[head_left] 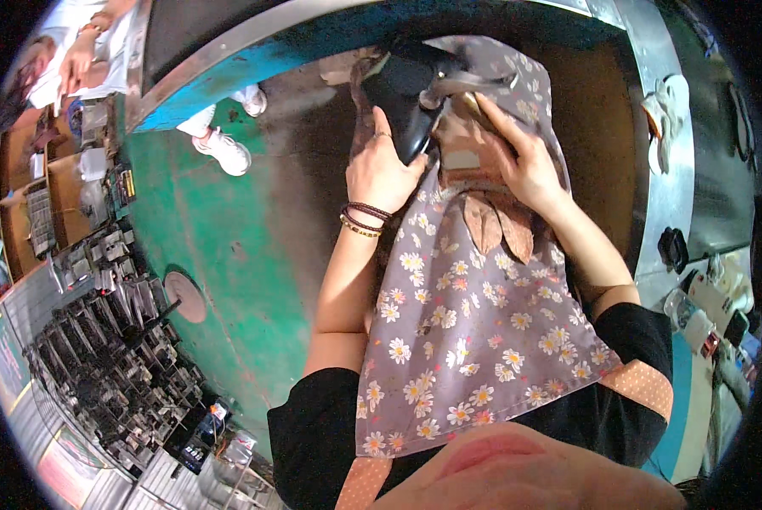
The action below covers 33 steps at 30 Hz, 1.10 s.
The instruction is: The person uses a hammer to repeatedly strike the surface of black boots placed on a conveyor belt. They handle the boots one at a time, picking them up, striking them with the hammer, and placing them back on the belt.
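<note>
Above my lap I hold a black, glossy shoe [415, 134], partly smeared by motion. My left hand [383, 174] is closed on its near left side, with one finger stretched up along it. From the shoe's right side a greyish strap [474, 82] sticks out, blurred. My right hand [529, 166] is at that strap, the fingertips against its lower edge; the rest of its grip is partly hidden. Beneath both hands spreads my grey apron [449, 323] with daisies and a brown, bear-like patch [466, 157].
A metal-edged bench [381, 21] curves across the far side. White sandals [668, 119] and a black item [673, 249] lie on the metal ledge at right. Left are a rack of dark metal parts [113, 348], wooden shelves [66, 187] and another person's hand [78, 59]. White shoes [223, 151] stand on green floor.
</note>
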Each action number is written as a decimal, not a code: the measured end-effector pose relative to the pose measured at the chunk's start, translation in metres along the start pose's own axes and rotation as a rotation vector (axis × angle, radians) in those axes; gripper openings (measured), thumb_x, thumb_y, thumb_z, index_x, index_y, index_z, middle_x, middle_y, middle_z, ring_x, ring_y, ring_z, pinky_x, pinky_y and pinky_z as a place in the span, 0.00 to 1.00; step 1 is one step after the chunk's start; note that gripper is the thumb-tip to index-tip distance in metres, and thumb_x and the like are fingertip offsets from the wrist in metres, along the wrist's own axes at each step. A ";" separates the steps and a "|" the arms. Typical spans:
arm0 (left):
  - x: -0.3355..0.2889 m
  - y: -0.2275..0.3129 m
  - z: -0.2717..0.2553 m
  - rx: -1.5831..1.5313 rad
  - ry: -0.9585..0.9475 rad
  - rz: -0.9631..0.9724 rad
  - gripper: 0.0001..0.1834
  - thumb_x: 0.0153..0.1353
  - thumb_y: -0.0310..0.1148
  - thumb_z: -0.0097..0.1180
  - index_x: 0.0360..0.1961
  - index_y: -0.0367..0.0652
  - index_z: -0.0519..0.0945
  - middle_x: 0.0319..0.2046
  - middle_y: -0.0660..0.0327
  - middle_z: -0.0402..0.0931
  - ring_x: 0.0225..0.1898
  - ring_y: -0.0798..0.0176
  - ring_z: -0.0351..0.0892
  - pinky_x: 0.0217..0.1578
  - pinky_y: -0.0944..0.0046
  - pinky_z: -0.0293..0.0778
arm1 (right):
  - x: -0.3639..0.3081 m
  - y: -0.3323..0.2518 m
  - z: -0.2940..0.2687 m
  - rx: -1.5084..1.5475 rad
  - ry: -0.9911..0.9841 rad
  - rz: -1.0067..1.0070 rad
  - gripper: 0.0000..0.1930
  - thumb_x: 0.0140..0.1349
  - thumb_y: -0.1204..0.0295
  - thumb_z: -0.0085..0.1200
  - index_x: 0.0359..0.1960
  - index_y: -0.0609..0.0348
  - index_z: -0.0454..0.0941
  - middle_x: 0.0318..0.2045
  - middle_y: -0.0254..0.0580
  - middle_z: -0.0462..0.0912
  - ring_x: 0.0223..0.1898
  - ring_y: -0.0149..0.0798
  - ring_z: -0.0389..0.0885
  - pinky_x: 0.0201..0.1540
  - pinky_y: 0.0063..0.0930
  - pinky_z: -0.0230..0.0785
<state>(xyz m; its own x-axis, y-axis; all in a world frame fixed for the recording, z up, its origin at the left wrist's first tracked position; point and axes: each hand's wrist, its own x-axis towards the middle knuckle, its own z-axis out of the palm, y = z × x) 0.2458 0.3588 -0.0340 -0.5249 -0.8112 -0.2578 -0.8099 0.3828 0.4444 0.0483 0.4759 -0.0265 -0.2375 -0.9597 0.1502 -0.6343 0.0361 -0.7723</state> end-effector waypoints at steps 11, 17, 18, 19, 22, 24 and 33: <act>-0.002 0.009 -0.006 -0.022 -0.007 -0.035 0.53 0.48 0.47 0.66 0.68 0.30 0.53 0.40 0.39 0.79 0.41 0.41 0.81 0.42 0.50 0.77 | 0.000 -0.023 -0.024 -0.099 0.189 -0.231 0.24 0.65 0.80 0.48 0.65 0.65 0.64 0.48 0.54 0.81 0.43 0.44 0.82 0.44 0.29 0.74; 0.001 0.012 -0.010 -0.043 -0.058 -0.061 0.53 0.47 0.46 0.67 0.68 0.31 0.54 0.39 0.39 0.79 0.40 0.39 0.81 0.42 0.49 0.77 | -0.004 -0.028 -0.034 -0.185 -0.218 -0.124 0.24 0.57 0.82 0.56 0.57 0.61 0.73 0.45 0.57 0.82 0.40 0.55 0.84 0.42 0.35 0.77; 0.002 0.002 -0.004 -0.068 0.003 -0.034 0.52 0.47 0.45 0.68 0.68 0.33 0.55 0.38 0.39 0.80 0.39 0.39 0.81 0.42 0.49 0.77 | -0.001 -0.034 -0.035 -0.140 -0.120 -0.213 0.25 0.56 0.82 0.57 0.59 0.59 0.72 0.44 0.56 0.82 0.40 0.54 0.84 0.42 0.36 0.78; 0.002 -0.005 -0.002 -0.086 -0.058 0.001 0.55 0.48 0.46 0.67 0.69 0.29 0.50 0.40 0.38 0.78 0.38 0.40 0.81 0.39 0.50 0.78 | -0.002 -0.037 -0.035 -0.094 -0.020 -0.301 0.27 0.56 0.81 0.57 0.60 0.58 0.71 0.43 0.55 0.83 0.40 0.53 0.85 0.41 0.36 0.78; 0.003 -0.005 -0.011 -0.180 -0.209 0.027 0.58 0.47 0.41 0.68 0.71 0.33 0.44 0.48 0.36 0.76 0.47 0.38 0.78 0.49 0.51 0.75 | -0.022 -0.024 -0.021 -0.076 0.206 -0.373 0.23 0.54 0.84 0.55 0.54 0.65 0.74 0.44 0.56 0.83 0.44 0.50 0.84 0.45 0.35 0.77; -0.002 -0.016 -0.011 -0.195 -0.179 0.074 0.59 0.46 0.39 0.69 0.71 0.35 0.43 0.49 0.37 0.75 0.48 0.39 0.78 0.49 0.53 0.75 | -0.024 -0.011 -0.019 -0.159 -0.072 -0.238 0.24 0.53 0.79 0.60 0.55 0.56 0.75 0.37 0.54 0.83 0.34 0.49 0.84 0.35 0.34 0.76; 0.000 -0.027 0.002 -0.247 -0.082 0.200 0.56 0.48 0.36 0.66 0.71 0.34 0.43 0.45 0.36 0.76 0.46 0.38 0.78 0.46 0.52 0.75 | -0.022 -0.028 -0.024 -0.107 0.086 -0.411 0.27 0.51 0.80 0.59 0.57 0.59 0.73 0.37 0.48 0.81 0.36 0.49 0.84 0.38 0.36 0.77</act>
<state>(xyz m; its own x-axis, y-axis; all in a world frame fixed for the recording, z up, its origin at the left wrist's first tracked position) 0.2670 0.3495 -0.0471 -0.6948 -0.6884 -0.2082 -0.6057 0.4041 0.6854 0.0531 0.5029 0.0064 -0.0067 -0.8735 0.4867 -0.7606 -0.3115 -0.5696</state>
